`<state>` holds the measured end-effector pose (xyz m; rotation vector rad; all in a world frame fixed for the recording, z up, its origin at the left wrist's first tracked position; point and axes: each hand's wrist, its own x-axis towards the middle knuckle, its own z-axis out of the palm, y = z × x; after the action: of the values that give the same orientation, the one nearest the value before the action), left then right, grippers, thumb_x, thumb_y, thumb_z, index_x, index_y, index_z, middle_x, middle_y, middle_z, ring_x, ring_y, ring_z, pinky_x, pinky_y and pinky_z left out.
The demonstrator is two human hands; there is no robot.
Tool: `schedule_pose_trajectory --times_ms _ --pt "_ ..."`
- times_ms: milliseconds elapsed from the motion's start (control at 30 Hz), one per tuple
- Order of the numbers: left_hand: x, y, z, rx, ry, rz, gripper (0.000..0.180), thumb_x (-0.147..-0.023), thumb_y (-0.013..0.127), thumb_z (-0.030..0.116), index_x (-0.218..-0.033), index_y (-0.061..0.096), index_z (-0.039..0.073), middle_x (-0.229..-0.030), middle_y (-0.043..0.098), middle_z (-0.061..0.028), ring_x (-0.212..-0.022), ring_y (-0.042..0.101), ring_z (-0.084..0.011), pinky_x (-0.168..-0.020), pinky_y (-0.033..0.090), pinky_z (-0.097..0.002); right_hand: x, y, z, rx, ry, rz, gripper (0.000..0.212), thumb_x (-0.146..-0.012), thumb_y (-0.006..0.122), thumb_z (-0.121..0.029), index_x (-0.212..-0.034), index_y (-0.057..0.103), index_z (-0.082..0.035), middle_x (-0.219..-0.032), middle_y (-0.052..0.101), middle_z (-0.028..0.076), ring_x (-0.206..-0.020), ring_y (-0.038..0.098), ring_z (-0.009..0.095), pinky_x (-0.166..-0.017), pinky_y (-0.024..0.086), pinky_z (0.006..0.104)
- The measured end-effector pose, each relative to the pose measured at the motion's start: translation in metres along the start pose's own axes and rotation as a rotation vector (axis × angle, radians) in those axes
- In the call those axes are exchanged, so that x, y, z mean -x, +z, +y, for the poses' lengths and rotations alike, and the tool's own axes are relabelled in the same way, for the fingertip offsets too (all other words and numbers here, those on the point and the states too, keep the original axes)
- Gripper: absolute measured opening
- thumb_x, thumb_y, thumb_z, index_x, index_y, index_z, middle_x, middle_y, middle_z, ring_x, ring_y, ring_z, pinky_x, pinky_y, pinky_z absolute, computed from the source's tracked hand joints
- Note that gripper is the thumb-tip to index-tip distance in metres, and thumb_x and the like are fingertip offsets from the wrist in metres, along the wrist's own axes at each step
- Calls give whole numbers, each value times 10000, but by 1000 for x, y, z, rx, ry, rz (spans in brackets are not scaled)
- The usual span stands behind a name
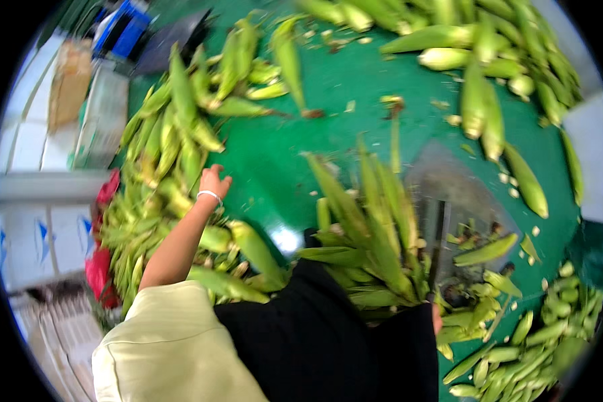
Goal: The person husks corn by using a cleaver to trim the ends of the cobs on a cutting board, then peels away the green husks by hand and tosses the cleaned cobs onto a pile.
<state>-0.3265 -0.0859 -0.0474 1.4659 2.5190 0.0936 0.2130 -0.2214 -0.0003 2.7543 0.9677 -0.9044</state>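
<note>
My left hand, with a white band at the wrist, is stretched out over the right edge of a heap of green corn cobs in husks. Its fingers are apart and nothing is in them. Dark clothing hides most of my right hand; only a sliver shows, closed at the lower end of a long, dark-bladed knife. The blade points away from me above a grey board. Left of the knife lies a bunch of loose green husks. One husk piece rests across the board.
More husked-in cobs are piled at the far right on the green floor. Trimmed green corn lies at the near right. Cartons, a red bag and a blue object stand along the left side.
</note>
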Motion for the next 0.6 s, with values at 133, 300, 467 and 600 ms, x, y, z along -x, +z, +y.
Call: schedule_pose_trajectory --times_ms 133,300,467,600 --pt "-2 -16 -88 -180 -348 203 457 -707 620 276 -1083 532 32 -1064 517 -253 -1007 496 -384 -897 396 -415 16 -5 19 -160 -214 -31 316 -842 476 -336 -782 507 -27 -687 554 174 -662 519 298 -611 409 381" --pt "-72 -2 -100 108 -362 317 498 -719 573 380 -999 595 -31 -981 593 -269 -932 575 -381 -818 451 -397 17 -13 14 -346 -352 -3 324 -878 477 -321 -757 446 -21 -566 425 77 -564 388 145 -506 345 314" --pt "-142 49 -71 823 -819 253 510 -710 697 268 -1024 523 -95 -922 614 -219 -788 610 -311 -701 500 -341 25 -30 -7 -319 -358 -117 303 -889 472 -274 -737 426 -17 -540 350 56 -548 312 126 -476 294 315" --pt "-123 29 36 1951 -904 -246 188 -814 595 121 -904 527 -30 -778 608 -150 -577 589 -205 -518 537 -244 27 -31 1 -231 -365 -51 302 -883 469 -264 -725 437 -10 -529 348 78 -540 312 147 -473 290 337"
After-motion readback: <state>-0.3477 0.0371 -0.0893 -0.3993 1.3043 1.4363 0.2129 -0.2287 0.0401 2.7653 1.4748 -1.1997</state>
